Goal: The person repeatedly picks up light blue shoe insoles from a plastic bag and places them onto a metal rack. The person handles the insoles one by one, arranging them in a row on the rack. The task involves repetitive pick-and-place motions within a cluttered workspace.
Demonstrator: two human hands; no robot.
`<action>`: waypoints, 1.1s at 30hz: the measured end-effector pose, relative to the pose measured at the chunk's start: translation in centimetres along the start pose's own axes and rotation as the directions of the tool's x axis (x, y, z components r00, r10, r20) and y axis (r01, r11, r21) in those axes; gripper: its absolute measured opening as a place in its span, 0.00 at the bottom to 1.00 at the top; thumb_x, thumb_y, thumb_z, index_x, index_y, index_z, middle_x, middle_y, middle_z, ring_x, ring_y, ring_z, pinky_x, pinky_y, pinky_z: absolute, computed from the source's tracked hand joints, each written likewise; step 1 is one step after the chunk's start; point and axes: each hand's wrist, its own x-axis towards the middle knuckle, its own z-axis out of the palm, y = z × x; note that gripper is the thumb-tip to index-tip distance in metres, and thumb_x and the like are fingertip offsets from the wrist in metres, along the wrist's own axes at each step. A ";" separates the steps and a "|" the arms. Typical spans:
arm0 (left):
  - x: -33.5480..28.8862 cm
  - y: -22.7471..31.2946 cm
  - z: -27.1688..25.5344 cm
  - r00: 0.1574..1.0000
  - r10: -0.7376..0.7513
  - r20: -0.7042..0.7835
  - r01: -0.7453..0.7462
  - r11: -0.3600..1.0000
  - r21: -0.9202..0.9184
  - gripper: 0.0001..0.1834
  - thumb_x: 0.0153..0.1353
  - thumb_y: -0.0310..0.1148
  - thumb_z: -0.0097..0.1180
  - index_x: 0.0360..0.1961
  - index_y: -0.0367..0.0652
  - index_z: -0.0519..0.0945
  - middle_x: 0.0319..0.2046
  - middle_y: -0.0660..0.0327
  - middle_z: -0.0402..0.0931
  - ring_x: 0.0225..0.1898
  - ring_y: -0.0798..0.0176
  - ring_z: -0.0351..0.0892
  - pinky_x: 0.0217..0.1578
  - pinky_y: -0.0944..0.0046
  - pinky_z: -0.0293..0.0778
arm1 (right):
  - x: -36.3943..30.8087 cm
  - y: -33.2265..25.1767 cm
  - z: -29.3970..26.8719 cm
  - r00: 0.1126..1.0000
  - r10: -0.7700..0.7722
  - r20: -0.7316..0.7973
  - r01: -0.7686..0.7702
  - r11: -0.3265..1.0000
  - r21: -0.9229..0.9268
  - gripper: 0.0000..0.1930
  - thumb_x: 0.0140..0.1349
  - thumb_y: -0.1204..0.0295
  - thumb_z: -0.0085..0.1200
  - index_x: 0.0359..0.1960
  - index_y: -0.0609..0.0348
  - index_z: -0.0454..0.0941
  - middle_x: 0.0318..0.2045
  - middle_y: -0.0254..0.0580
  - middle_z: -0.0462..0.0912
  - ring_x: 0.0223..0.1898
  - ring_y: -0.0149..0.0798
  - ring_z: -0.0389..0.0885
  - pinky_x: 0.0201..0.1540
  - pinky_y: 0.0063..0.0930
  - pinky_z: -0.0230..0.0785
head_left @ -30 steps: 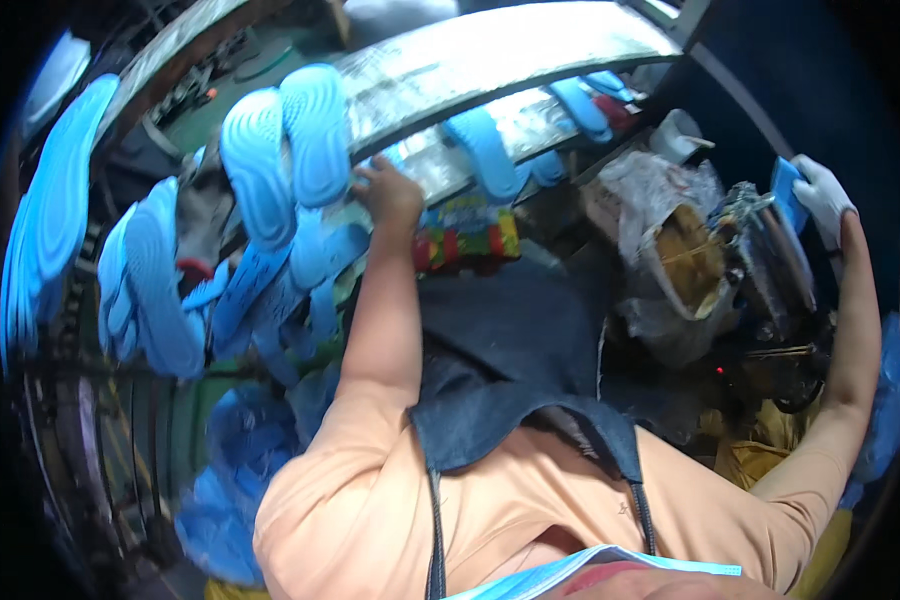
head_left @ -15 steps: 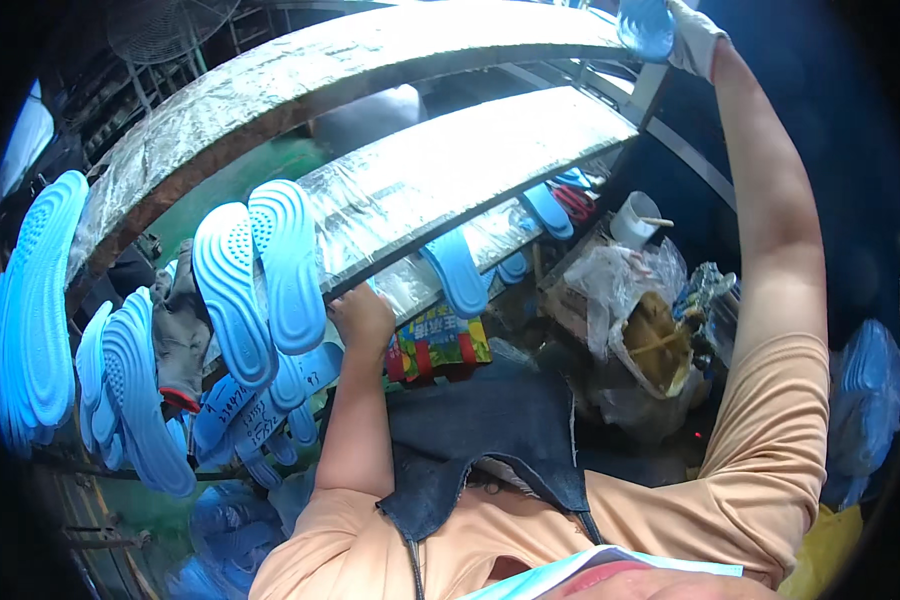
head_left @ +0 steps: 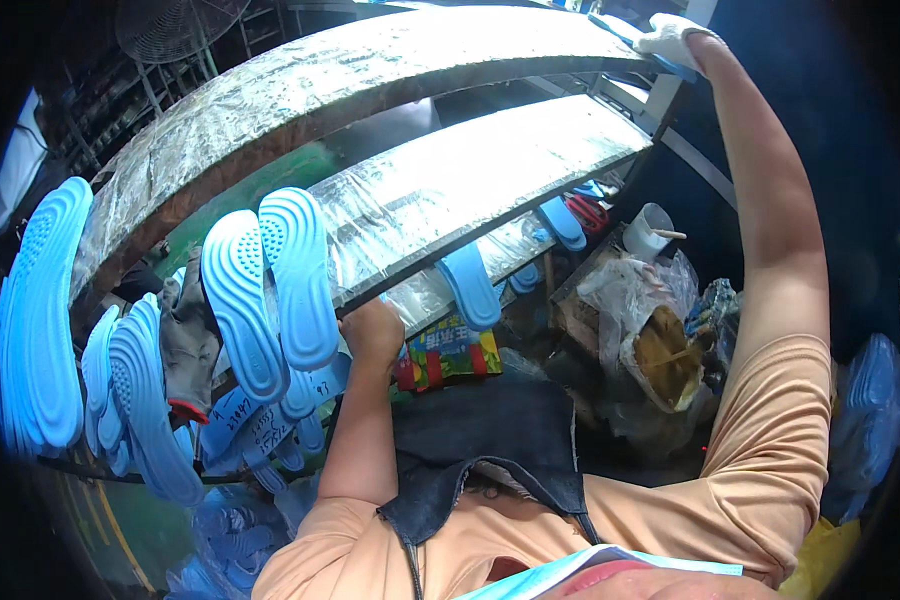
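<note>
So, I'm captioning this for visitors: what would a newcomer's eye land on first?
Probably the bright blue insoles clustered at the left. Next comes the long, shiny upper shelf, curving across the top. At its right end, the white-gloved right hand touches another blue insole.

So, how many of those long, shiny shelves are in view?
3: the long, silvery, film-covered upper shelf, the similar middle shelf below it, and the lower shelf, partly hidden beneath that. Others may be hidden.
</note>
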 end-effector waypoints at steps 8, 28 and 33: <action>-0.4 -0.2 -0.7 0.972 0.106 -0.209 -0.127 0.988 -0.090 0.24 0.61 0.37 0.46 0.57 0.36 0.72 0.52 0.35 0.73 0.57 0.33 0.68 0.60 0.41 0.62 | -12.8 -0.1 -4.0 0.933 -0.124 -0.337 0.164 0.982 0.093 0.22 0.60 0.53 0.53 0.45 0.58 0.81 0.46 0.55 0.82 0.51 0.55 0.78 0.54 0.42 0.70; -24.3 26.0 -0.2 -0.128 0.934 0.334 0.979 0.173 -0.109 0.28 0.73 0.39 0.37 0.66 0.28 0.56 0.59 0.37 0.65 0.56 0.38 0.74 0.53 0.46 0.79 | -35.4 11.9 -1.9 0.989 -0.109 0.100 0.100 0.991 0.089 0.23 0.60 0.57 0.53 0.52 0.59 0.79 0.48 0.51 0.82 0.52 0.51 0.80 0.55 0.38 0.71; -23.2 25.6 0.5 0.113 0.812 0.573 0.780 0.285 -0.557 0.29 0.74 0.51 0.38 0.56 0.32 0.71 0.49 0.47 0.77 0.48 0.52 0.80 0.45 0.55 0.81 | -35.8 14.1 3.5 0.970 -0.182 0.163 0.120 0.935 0.333 0.09 0.65 0.72 0.48 0.41 0.60 0.78 0.36 0.41 0.80 0.39 0.37 0.78 0.47 0.31 0.72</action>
